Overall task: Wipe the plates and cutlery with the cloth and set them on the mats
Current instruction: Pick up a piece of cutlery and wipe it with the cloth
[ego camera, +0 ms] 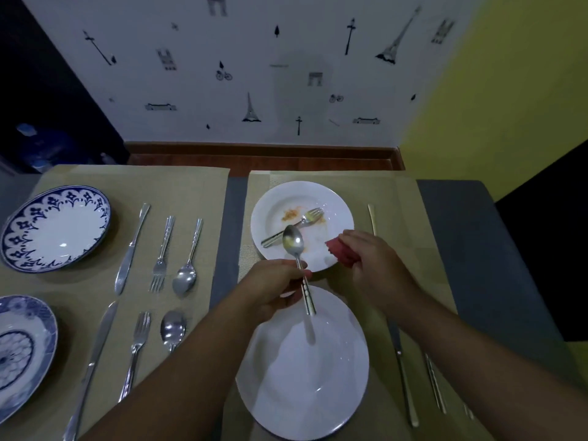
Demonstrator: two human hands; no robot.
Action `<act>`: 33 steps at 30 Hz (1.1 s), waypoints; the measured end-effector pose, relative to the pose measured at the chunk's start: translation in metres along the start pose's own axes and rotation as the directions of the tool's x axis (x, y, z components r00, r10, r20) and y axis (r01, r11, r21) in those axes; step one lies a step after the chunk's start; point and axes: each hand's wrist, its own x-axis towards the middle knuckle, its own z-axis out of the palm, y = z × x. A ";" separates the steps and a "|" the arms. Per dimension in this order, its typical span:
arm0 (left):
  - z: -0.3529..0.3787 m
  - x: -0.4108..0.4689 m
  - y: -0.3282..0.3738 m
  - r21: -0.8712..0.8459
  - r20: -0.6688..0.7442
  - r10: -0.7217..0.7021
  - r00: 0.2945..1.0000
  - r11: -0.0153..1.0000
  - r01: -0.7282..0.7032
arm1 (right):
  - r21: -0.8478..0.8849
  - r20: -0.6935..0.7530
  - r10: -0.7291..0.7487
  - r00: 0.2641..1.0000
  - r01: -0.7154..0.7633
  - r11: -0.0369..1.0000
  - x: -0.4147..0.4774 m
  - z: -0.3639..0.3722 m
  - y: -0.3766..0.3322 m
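Both hands sit over the right mat (397, 218), and I place everything from the dirty plate (331, 205) at its far end. Left hand (273, 289) is closed around the handle of a spoon (294, 246); I hold it near the middle, bowl up and away from me, above the dirty plate's near rim. The bowl carries a pale smear. Right hand (369, 259) is bunched shut on a red cloth (339, 251), just right of the spoon and apart from it, over the plate's right edge.

On the dirty plate I see orange streaks and a fork (296, 227) lying across it, tines toward the far right. Nearer me than that plate, almost touching its rim, lies a clean white plate (305, 377); the spoon's handle end hangs above its far edge. Right of the dirty plate a thin pale utensil (371, 218) lies on the mat; I cannot tell what kind. Nearer, right of the clean plate, a knife (404, 370) and another slim piece (436, 383) lie lengthwise.

Left of the dirty plate, across a grey strip of tabletop (234, 218), the left mat (191, 186) holds two blue-patterned plates (55, 229), each with knife, fork and spoon laid in a row beside it.
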 end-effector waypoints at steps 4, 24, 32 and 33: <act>0.018 -0.006 0.002 0.082 -0.044 0.075 0.996 0.994 -0.071 | 0.060 -0.019 0.043 0.999 -0.042 0.997 -0.020 -0.004 0.002; 0.085 -0.017 -0.003 -0.043 0.078 0.383 0.920 0.923 -0.381 | 0.194 -0.075 0.150 0.986 -0.134 0.972 -0.048 -0.046 0.032; 0.090 -0.003 -0.011 -0.039 0.070 0.301 0.951 0.953 -0.299 | 0.159 -0.053 0.120 0.991 -0.110 0.981 -0.054 -0.049 0.052; 0.093 -0.001 -0.012 -0.011 0.053 0.292 0.955 0.956 -0.292 | 0.161 -0.062 0.122 0.991 -0.111 0.981 -0.055 -0.052 0.054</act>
